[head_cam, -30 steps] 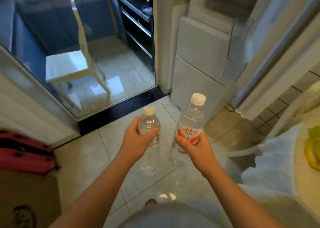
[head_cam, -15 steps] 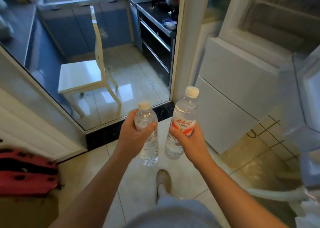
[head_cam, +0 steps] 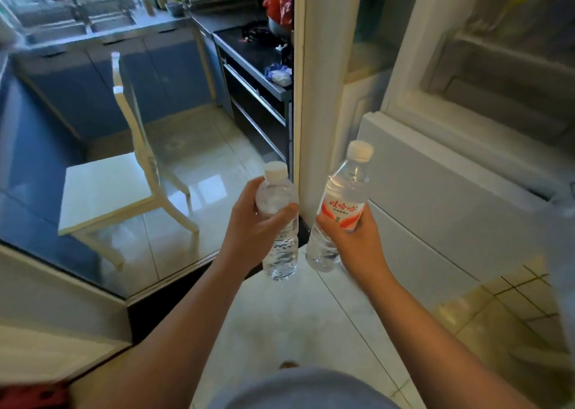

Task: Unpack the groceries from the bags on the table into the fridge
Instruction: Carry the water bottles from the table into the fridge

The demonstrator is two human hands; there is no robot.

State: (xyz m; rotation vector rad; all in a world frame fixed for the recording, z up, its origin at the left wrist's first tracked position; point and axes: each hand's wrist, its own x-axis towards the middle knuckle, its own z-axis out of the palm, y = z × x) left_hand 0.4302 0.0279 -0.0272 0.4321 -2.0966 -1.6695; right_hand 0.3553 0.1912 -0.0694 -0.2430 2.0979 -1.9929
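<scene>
Floor: glossy pale tiled floor (head_cam: pixel 311 321), running from the person's feet to a dark threshold strip (head_cam: pixel 174 287); beyond the strip the same sheen carries into a kitchen. Right side of the room: tall white fridge (head_cam: pixel 435 209). Its lower fronts are closed and its upper compartment (head_cam: pixel 513 66) stands open, the contents too blurred to identify. Kitchen beyond the threshold: blue-grey base cabinets (head_cam: pixel 140 75) under a steel counter with a sink (head_cam: pixel 62 29), and a dark cooktop unit (head_cam: pixel 249 51) along the right wall. A red plastic bag (head_cam: pixel 280 7) sits at the unit's far end. A white door-frame post (head_cam: pixel 323 82) separates the kitchen from the fridge. A white wooden chair (head_cam: pixel 109 191) stands on the kitchen tiles, well apart from the fridge. Both forearms extend forward over the floor. The left grip (head_cam: pixel 252 231) is clenched around a clear plastic water bottle with a white cap (head_cam: pixel 281 253), thumb across its front, and the bottle is near upright. The right grip (head_cam: pixel 357 243) is wrapped around a clear plastic water bottle with a red-and-white label (head_cam: pixel 343 200). This bottle tilts with its cap towards the fridge. The two bottles are just beside each other and not touching. They are in the air in front of the foot of the door-frame post, left of the fridge's closed lower fronts and outside the fridge. A red object (head_cam: pixel 31 396) shows at the lower left edge, only partly in view.
</scene>
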